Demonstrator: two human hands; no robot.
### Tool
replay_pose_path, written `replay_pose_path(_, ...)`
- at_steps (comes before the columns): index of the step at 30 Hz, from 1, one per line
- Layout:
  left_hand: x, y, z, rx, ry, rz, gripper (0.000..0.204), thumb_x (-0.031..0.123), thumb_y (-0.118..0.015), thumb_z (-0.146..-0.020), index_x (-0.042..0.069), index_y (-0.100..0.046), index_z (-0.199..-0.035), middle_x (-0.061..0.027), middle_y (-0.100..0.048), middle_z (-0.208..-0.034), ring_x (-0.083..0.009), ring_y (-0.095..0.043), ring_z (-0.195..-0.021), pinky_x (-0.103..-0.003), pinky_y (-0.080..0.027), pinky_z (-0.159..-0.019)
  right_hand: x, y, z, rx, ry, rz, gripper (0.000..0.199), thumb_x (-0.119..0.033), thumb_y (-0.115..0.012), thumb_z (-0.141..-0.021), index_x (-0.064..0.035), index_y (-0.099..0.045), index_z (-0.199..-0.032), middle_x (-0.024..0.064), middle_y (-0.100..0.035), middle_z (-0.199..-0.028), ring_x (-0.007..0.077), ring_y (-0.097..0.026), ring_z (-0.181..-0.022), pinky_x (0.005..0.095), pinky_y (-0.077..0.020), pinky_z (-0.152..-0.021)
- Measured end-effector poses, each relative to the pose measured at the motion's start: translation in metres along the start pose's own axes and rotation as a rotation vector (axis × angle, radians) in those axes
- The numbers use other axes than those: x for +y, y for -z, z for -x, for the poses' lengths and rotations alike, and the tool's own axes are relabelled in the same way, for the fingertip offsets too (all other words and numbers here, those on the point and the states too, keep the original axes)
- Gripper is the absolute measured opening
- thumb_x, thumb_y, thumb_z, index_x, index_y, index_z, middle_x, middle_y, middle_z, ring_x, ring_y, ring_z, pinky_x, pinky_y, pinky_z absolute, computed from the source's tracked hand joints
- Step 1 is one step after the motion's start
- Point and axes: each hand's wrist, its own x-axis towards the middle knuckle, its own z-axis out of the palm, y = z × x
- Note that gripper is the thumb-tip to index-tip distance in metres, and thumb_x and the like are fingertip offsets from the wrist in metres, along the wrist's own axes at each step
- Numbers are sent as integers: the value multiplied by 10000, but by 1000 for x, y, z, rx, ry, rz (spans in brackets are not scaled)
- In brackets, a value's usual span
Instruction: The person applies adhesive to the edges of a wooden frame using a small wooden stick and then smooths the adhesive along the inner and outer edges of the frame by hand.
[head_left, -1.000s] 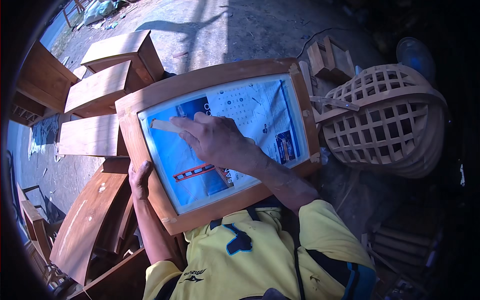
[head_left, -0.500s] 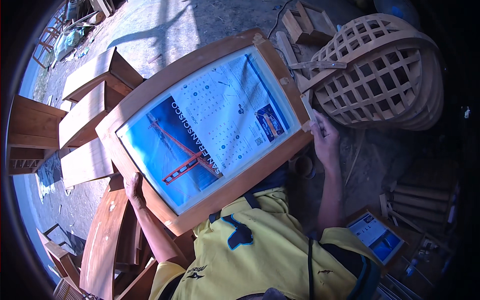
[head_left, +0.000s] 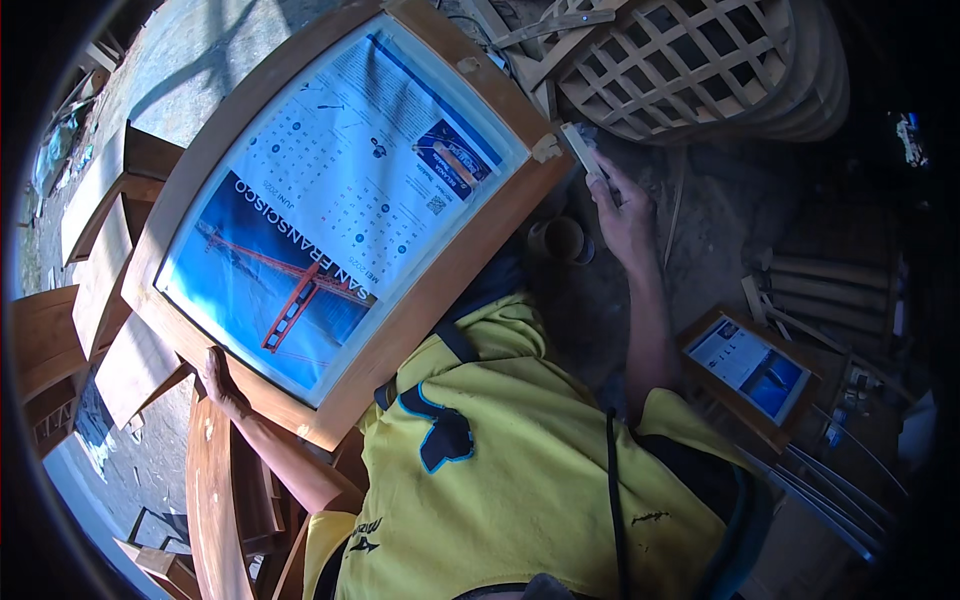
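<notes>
A brown wooden frame point(head_left: 440, 295) with curved sides lies tilted across my lap. Its inner panel is covered by a calendar sheet point(head_left: 325, 165) with a red bridge picture, and pale borders run along the panel's edges. My left hand point(head_left: 222, 385) is closed around the frame's lower left edge, its fingers partly hidden. Off the frame's right corner, my right hand point(head_left: 625, 205) pinches a flat, pale strip-like tool point(head_left: 580, 152), whose exact kind I cannot make out. Whitish patches of filler point(head_left: 546, 148) show on that corner.
Curved wooden pieces point(head_left: 125, 190) stand at the left. A slatted wooden lattice form point(head_left: 690, 65) is at the upper right. A round container point(head_left: 560, 240) sits on the floor below my right hand. A smaller frame with a printed sheet point(head_left: 752, 368) lies at the lower right.
My right hand and its pale tool have come away from the frame's right edge. The frame appears further left and more turned in view; my left hand still holds it.
</notes>
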Motion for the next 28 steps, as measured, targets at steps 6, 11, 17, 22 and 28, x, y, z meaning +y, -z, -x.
replay_pose_path(6, 7, -23, -5, -5, -17, 13, 410, 179, -570, -1017, -96, -627, -1316, -224, -656, -1337, -300, -618, -1289, -445, -426, -1183, 25, 4, 40, -25, 4, 77, 328, -106, -643, -1000, -58, -679, -1322, 162, -721, -1254, 275, -702, -1165, 366, -537, -979)
replay_pose_path(11, 14, -28, -2, 13, 13, -19, 405, 205, -570, -1022, -77, -631, -1306, -212, -653, -1336, -289, -612, -1292, -438, -430, -1177, 31, -6, 56, -45, 68, 47, 338, -111, -632, -1007, -63, -672, -1338, 160, -714, -1269, 268, -694, -1173, 362, -528, -994)
replay_pose_path(17, 36, -67, 14, 81, 77, 36, 461, 171, -646, -979, -75, -542, -1355, -200, -665, -1281, -270, -661, -1210, -428, -482, -1141, 18, -1, 52, -115, -4, 92, 363, -110, -579, -1042, 2, -619, -1385, 188, -679, -1335, 266, -669, -1209, 368, -511, -1019)
replay_pose_path(22, 76, -130, 34, 60, 102, 109, 494, 178, -725, -924, -59, -546, -1319, -113, -687, -1144, -197, -691, -1073, -377, -516, -1074, 31, -3, 50, -100, 11, 170, 408, -133, -601, -1048, -99, -602, -1455, 59, -715, -958, 94, -622, -786, 285, -510, -702)
replay_pose_path(28, 90, -140, 38, 65, 125, 80, 597, 185, -767, -893, -69, -524, -1375, -96, -699, -1183, -185, -679, -1108, -360, -485, -1089, 24, -18, 40, -128, -8, 148, 417, -119, -608, -1047, -99, -594, -1463, 45, -717, -1067, 60, -587, -799, 252, -520, -756)
